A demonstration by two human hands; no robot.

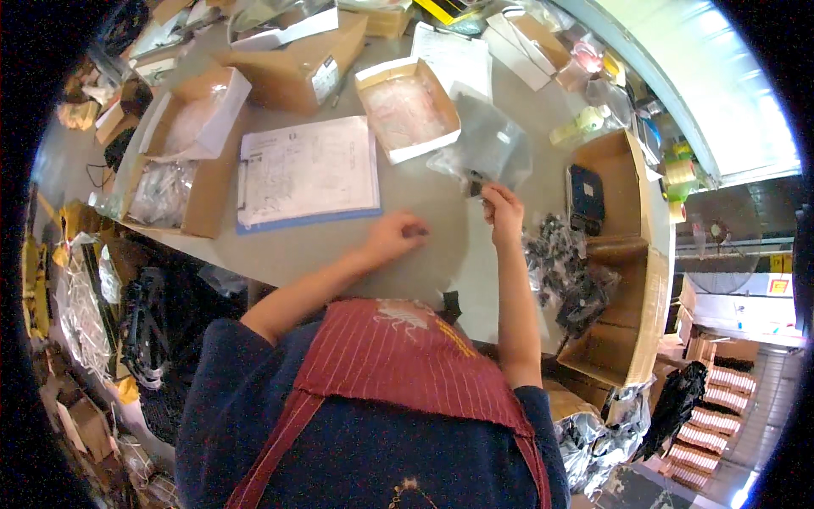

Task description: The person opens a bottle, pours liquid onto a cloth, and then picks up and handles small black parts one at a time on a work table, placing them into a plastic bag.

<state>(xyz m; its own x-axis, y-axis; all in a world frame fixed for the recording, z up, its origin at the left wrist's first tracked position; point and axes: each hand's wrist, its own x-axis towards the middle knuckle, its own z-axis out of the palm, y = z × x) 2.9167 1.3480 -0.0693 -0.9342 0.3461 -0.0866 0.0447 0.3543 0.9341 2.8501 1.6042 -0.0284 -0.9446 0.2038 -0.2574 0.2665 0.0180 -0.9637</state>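
Note:
My right hand is closed in a pinch over the table. Its fingertips hold a small black part at the near edge of a clear plastic bag; whether they grip the bag too is hard to see. To the left, my left hand rests low over the tabletop with curled fingers. A small dark piece shows at its fingertips, its kind too small to make out. Just beyond the hands stands an open white-rimmed carton with clear plastic bags inside.
Papers lie on a blue clipboard at the left. Beside my right forearm is a pile of small bagged black parts, next to open cardboard boxes. More cartons line the left edge; a large cardboard box stands behind.

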